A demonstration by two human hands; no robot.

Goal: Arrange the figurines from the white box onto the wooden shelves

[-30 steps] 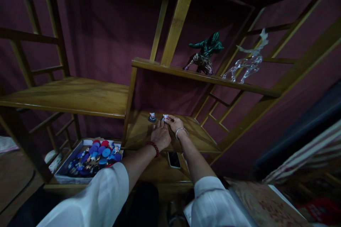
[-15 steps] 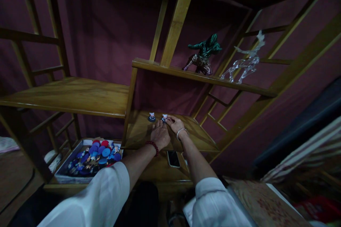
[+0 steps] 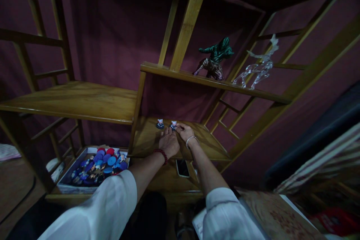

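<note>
Two small figurines on round dark bases stand side by side on the lower wooden shelf (image 3: pixel 146 138), a left figurine (image 3: pixel 160 123) and a right figurine (image 3: pixel 173 124). My right hand (image 3: pixel 185 132), with a silver bangle at the wrist, has its thumb and finger at the right figurine's side, gripping its base. In front of both figurines my left hand (image 3: pixel 169 141), wearing a red beaded bracelet, lies palm down with fingers stretched forward. Its fingertips are close to the right figurine's base; whether they touch it I cannot tell.
A box (image 3: pixel 63 187) full of figurines with blue and red round bases stands at lower left. Below the shelf lies a phone (image 3: pixel 182 168). On the upper shelf stand a green hooded statue (image 3: pixel 215 58) and a clear deer figure (image 3: pixel 258 65). A wooden post (image 3: pixel 191 18) rises above.
Almost nothing differs. Both hands stay at the same place by the right figurine, and the view has shifted very slightly.
</note>
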